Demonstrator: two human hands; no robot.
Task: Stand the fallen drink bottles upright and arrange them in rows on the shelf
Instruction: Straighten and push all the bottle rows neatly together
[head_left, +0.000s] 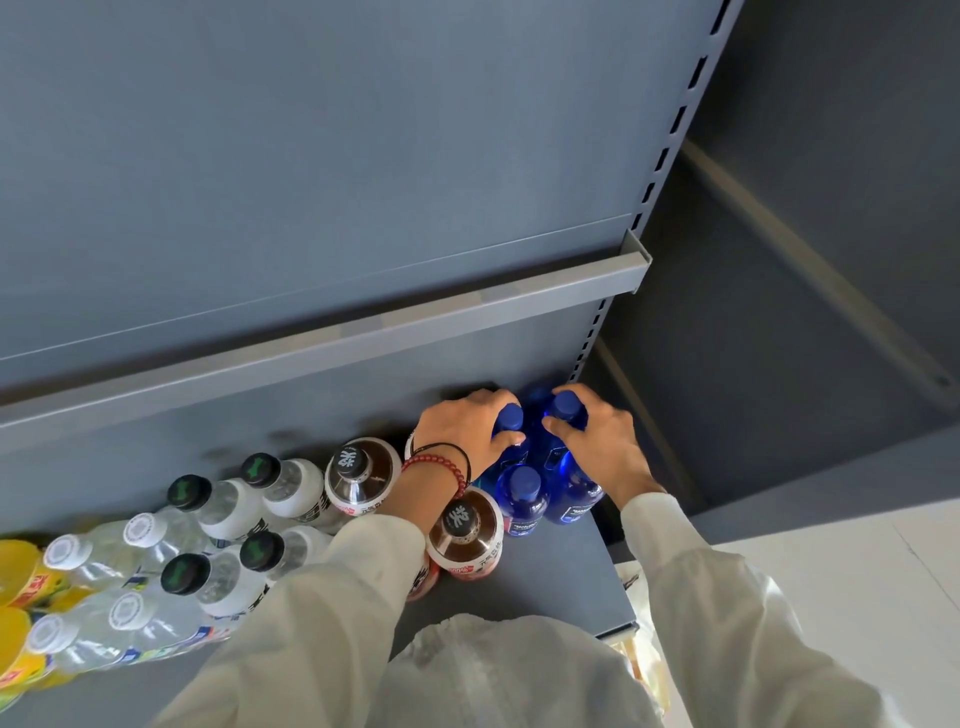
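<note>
Several blue bottles stand upright at the right end of the grey shelf (561, 566). My left hand (465, 428) grips the neck of one rear blue bottle (509, 415). My right hand (597, 447) grips the neck of the blue bottle (563, 408) beside it. A third blue bottle (522, 493) stands free in front of them. Left of these stand brown drink bottles (465, 530) with silver-black caps, partly hidden by my left sleeve.
Clear bottles with black caps (187, 493) and white caps (140, 530) stand in rows further left, with yellow bottles (21, 577) at the far left edge. An upper shelf lip (363, 343) hangs over the back. A slotted upright (670, 150) marks the shelf's right end.
</note>
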